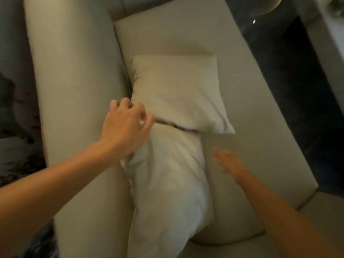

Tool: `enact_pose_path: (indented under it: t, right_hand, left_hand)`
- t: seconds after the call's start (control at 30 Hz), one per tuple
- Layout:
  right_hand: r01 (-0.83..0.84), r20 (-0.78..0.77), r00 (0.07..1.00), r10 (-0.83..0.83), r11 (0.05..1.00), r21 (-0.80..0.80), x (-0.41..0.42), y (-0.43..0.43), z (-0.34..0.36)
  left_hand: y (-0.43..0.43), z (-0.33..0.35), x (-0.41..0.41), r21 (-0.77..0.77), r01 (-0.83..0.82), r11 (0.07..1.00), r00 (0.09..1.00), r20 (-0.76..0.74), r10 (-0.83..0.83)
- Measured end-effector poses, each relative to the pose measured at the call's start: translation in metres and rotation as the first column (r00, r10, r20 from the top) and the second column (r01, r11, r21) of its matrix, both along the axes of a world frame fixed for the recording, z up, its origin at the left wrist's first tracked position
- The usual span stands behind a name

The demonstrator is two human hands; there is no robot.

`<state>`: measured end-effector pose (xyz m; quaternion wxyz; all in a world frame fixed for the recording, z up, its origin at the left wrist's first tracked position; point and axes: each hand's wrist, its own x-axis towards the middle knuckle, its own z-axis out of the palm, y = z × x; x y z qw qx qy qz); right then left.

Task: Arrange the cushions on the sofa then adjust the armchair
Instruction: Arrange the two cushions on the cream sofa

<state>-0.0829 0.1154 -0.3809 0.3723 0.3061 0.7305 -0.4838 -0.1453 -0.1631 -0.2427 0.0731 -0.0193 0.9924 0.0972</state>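
Two cream cushions lean against the backrest of a beige sofa [251, 112]. The far cushion [176, 94] is square and smooth. The near cushion [171, 179] is creased and runs toward me, its top edge tucked under the far one. My left hand [124, 127] hovers over the near cushion's upper left corner by the backrest [74, 90], fingers curled and apart, holding nothing. My right hand [229, 162] is blurred, just right of the near cushion over the seat, fingers spread and empty.
The sofa's backrest runs along the left, with a dark patterned surface [16, 118] beyond it. Dark glossy floor [290, 75] lies past the seat's right edge. A pale furniture edge [333, 34] shows at the top right.
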Motion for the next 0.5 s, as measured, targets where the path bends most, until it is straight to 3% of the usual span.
enact_pose_path:
  t: [0.07, 0.1, 0.17, 0.23, 0.3, 0.4, 0.5]
  right_hand:
    - [0.097, -0.252, 0.967, -0.043, 0.974, 0.206, -0.045, 0.012, 0.0]
    - [0.101, -0.315, 0.949, -0.029, 0.971, 0.216, -0.069, 0.011, 0.001]
    - [0.035, -0.325, 0.945, 0.032, 0.98, 0.198, -0.107, -0.006, -0.006]
    - [-0.017, -0.26, 0.962, 0.085, 0.967, 0.253, -0.13, -0.03, -0.022]
    - [0.021, -0.241, 0.97, 0.034, 0.975, 0.221, -0.138, -0.049, -0.043]
    - [0.105, -0.212, 0.975, -0.07, 0.982, 0.159, -0.137, -0.05, -0.07]
    - [0.164, -0.209, 0.966, -0.151, 0.986, 0.043, -0.149, -0.044, -0.068]
  left_hand:
    - [-0.004, -0.024, -0.055, 0.101, -0.145, 0.984, 0.985, 0.104, 0.135]
    - [-0.006, -0.039, -0.079, 0.141, -0.233, 0.962, 0.959, 0.197, 0.204]
    - [-0.007, -0.072, -0.112, 0.129, -0.405, 0.905, 0.868, 0.365, 0.337]
    - [-0.007, -0.103, -0.128, 0.023, -0.527, 0.85, 0.78, 0.409, 0.473]
    - [-0.005, -0.123, -0.134, -0.077, -0.572, 0.817, 0.724, 0.42, 0.547]
    - [-0.005, -0.132, -0.139, 0.018, -0.523, 0.852, 0.762, 0.458, 0.457]
    - [-0.004, -0.108, -0.144, 0.154, -0.491, 0.857, 0.849, 0.304, 0.432]
